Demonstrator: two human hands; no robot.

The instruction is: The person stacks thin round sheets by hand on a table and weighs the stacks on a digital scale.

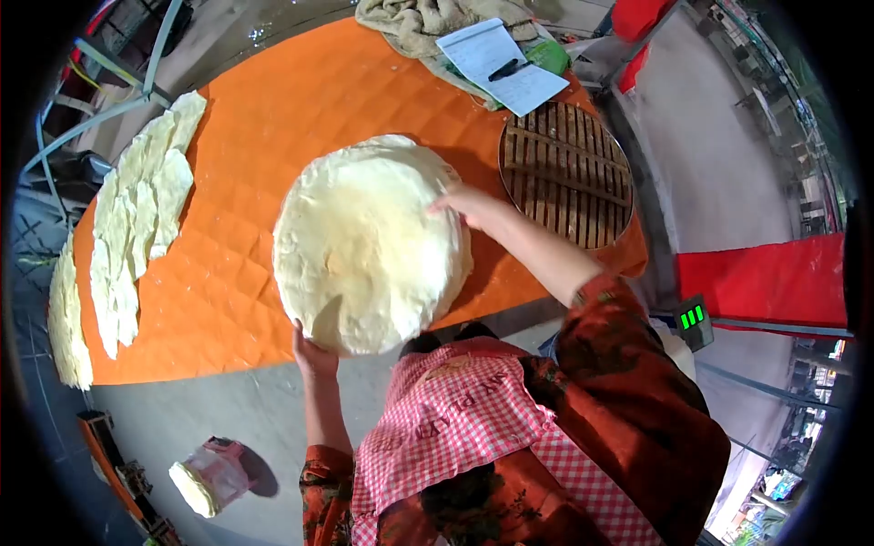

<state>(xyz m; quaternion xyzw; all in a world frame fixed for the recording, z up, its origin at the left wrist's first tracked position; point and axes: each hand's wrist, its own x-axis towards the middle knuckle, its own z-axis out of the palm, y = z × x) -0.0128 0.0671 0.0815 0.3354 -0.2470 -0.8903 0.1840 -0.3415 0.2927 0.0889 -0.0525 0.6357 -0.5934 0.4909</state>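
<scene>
A large round pale sheet of dough (364,227) with a hollowed middle and raised rim lies at the near edge of the orange table (246,191). My left hand (315,355) holds its lower left rim from outside, the fingers partly hidden at the edge. On the right side, my right hand (460,204) grips the rim, with fingers on top of the dough. What supports the dough from beneath is hidden.
Pale flat sheets (137,218) lie on the table's left. At the back right are a notebook (501,68) with a black pen, a cloth (437,27) and a round slatted rack (564,173). A plastic bag (218,478) sits on the floor.
</scene>
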